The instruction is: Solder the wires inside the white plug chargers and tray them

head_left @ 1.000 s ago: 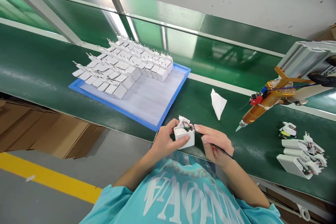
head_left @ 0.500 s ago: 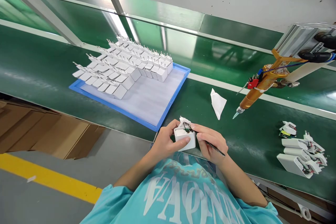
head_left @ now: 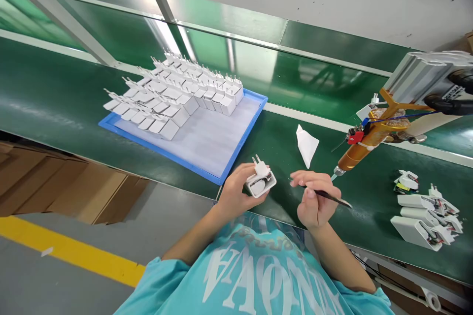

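Observation:
My left hand [head_left: 236,192] is wrapped round a white plug adapter housing [head_left: 263,185], its open end facing up. A two-pin plug cap [head_left: 261,167] rests at the far side of that opening, and some dark wiring shows inside. To the right, my right hand [head_left: 314,197] is closed on dark tweezers [head_left: 328,196], held apart from the housing and close below the nozzle of a gold dispenser [head_left: 356,152]. What the tweezer tip under the fingers touches, if anything, I cannot make out.
A blue tray [head_left: 236,157] at the left bears many white adapters [head_left: 170,93] with pins up. A folded white paper [head_left: 307,145] lies beyond my hands. Several open adapters [head_left: 424,221] and a small circuit board part [head_left: 405,182] are at the right.
My right hand and the tweezers have drawn away from the housing to the right. The housing has tipped so its opening shows more, with the plug cap upright. The dispenser has shifted slightly down.

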Available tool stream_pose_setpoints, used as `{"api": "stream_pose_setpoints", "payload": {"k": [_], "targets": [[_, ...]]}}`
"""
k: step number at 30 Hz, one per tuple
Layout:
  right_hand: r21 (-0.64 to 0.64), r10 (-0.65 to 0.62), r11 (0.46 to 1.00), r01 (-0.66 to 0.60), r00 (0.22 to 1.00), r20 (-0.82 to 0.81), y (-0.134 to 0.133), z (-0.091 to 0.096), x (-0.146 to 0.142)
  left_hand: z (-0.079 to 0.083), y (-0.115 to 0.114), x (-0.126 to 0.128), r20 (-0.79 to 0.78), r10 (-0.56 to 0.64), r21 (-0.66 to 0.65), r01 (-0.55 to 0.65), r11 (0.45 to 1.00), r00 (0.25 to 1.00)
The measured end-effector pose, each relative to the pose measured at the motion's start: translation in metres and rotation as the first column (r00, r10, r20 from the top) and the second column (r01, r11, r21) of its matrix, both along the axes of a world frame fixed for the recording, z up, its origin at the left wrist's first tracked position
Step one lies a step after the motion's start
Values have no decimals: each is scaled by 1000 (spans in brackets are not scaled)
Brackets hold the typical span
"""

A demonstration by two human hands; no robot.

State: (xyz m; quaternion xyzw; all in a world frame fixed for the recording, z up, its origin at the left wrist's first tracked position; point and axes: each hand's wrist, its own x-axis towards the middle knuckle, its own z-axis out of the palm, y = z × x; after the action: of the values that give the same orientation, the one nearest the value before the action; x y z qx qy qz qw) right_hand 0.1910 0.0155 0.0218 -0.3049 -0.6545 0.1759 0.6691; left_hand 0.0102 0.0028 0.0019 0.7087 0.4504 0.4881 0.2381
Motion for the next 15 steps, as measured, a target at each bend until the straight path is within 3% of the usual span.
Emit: {"api": "stream_pose_setpoints", "payload": {"k": [1, 3, 5, 8, 10, 13, 15], "targets": [[-42, -20, 999, 21, 999, 38, 0, 1, -1, -1, 3, 0, -88, 71, 192, -53, 980, 994], [-117, -20, 992, 41, 984, 174, 0, 5, -5, 1, 10, -2, -187, 211, 466, -103, 879, 959], [-139, -3, 989, 47, 953, 302, 0, 10, -11, 6, 17, -3, -221, 275, 554, -111, 825, 936], [-79, -18, 996, 51, 929, 369, 2, 15, -20, 11, 24, -4, -205, 241, 537, -97, 838, 949], [-66, -30, 996, 59, 928, 372, 4, 16, -24, 10, 27, -4, -163, 148, 495, -49, 867, 975], [-133, -4, 990, 50, 944, 329, 6, 15, -25, 3, 27, -2, -55, -16, 383, 36, 923, 998], [-186, 50, 982, 8, 951, 306, 7, 13, -23, -1, 25, 0, 30, -60, 307, 48, 950, 998]]}}
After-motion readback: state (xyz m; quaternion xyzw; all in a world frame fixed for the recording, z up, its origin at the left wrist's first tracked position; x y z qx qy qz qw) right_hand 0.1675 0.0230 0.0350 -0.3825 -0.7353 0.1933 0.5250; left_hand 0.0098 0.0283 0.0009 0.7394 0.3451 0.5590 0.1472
